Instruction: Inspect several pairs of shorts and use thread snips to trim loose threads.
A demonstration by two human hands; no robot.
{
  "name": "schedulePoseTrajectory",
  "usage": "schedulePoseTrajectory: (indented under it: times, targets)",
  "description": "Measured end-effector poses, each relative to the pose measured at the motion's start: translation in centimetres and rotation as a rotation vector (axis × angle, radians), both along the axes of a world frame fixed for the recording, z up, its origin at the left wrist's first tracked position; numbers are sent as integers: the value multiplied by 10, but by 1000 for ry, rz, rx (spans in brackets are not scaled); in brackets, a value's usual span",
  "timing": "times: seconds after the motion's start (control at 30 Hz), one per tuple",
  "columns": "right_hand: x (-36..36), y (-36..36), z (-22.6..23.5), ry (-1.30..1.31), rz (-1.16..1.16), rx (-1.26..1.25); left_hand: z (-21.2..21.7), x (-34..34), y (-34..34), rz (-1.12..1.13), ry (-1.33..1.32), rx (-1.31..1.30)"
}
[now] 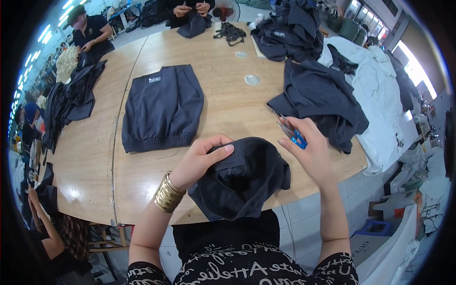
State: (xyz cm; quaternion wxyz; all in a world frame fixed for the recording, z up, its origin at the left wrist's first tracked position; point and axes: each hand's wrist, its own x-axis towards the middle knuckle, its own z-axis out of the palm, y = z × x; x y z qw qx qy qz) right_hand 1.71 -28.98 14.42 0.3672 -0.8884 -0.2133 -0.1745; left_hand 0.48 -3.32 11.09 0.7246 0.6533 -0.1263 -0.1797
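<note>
My left hand (pixel 202 159), with gold bangles at the wrist, pinches the edge of a dark grey garment (pixel 266 183) between thumb and fingers. The garment hangs at the table's near edge, its opening turned up so the seams inside show. To the right of it, my right hand (pixel 313 152) is closed round small thread snips (pixel 298 138) with blue handles, their blades pointing up and left. The snips are apart from the garment. Beyond my left hand lies a folded dark grey garment (pixel 163 111) with a gathered hem toward me and a pale label at its far end.
Dark garments are heaped at the right of the wooden table (pixel 223 104), in a near pile (pixel 323 97) and a far pile (pixel 289 31). White cloth (pixel 375 104) drapes over the right edge. Co-workers handle dark cloth at the far side and left. Black straps (pixel 230 33) lie far off.
</note>
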Motion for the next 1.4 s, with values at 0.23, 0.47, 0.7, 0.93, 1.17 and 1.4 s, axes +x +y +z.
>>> schedulePoseTrajectory:
  times: [0.23,0.47,0.7,0.93,1.17,1.4]
  targets:
    - [-34,48,-38,250,91,330,-27,-15,-12,203,220,-273]
    - [-30,49,-58,151,148,207,-40,-16,-12,162,249,-332]
    - [-23,53,-58,76,127,175,-37,-13,-11,154,230,-317]
    - [-22,55,-55,161,159,250,-40,-13,-9,146,226,-325]
    - [-22,56,-52,166,174,250,-40,-13,-7,111,208,-316]
    - [-23,52,-57,187,189,250,-37,-12,-6,93,202,-252]
